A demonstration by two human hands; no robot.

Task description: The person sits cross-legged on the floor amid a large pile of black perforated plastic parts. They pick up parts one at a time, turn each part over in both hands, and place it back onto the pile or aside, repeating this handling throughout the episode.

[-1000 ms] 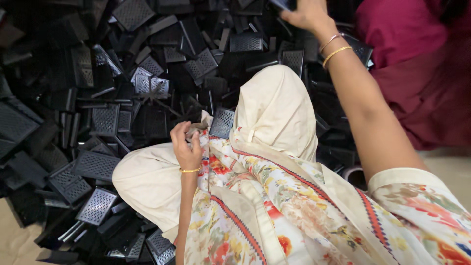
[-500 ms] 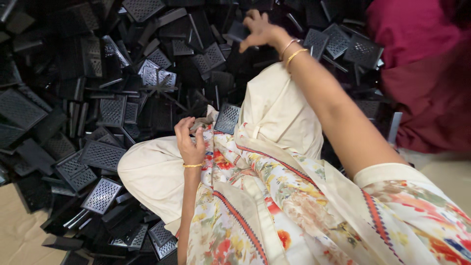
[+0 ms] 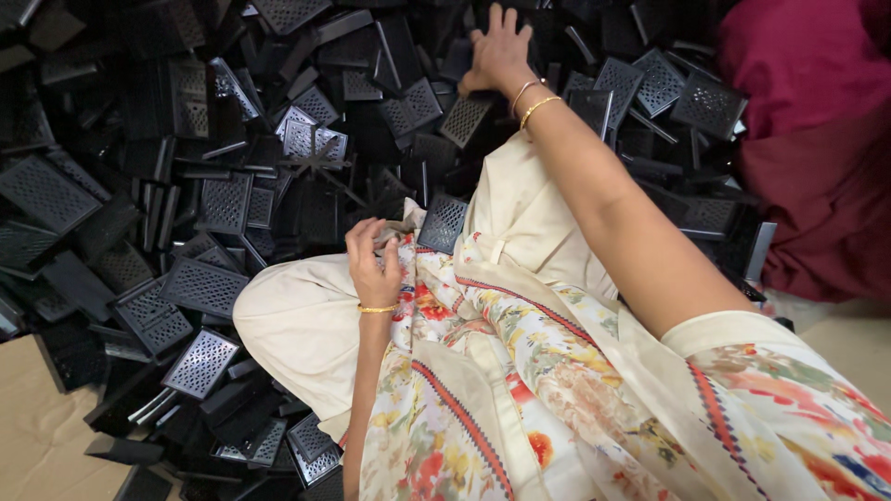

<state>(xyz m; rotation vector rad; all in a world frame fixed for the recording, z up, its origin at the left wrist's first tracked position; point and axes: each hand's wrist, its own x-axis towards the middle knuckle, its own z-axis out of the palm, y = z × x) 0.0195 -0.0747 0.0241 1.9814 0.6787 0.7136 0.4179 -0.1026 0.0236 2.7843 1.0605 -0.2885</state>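
Atop the black perforated plates (image 3: 436, 107), right hand (image 3: 499, 51) rests, grip spread; left hand (image 3: 373, 263) grip curled, contents unclear

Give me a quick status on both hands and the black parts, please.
Right hand stretched out, open, fingers on the heap of black perforated plates. Left hand curled in the lap, contents hidden. Maroon cloth beside the heap, nothing blocking.

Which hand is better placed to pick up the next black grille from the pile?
Probably the right hand: stretched out, fingers spread on the grilles. The left hand rests curled at the lap.
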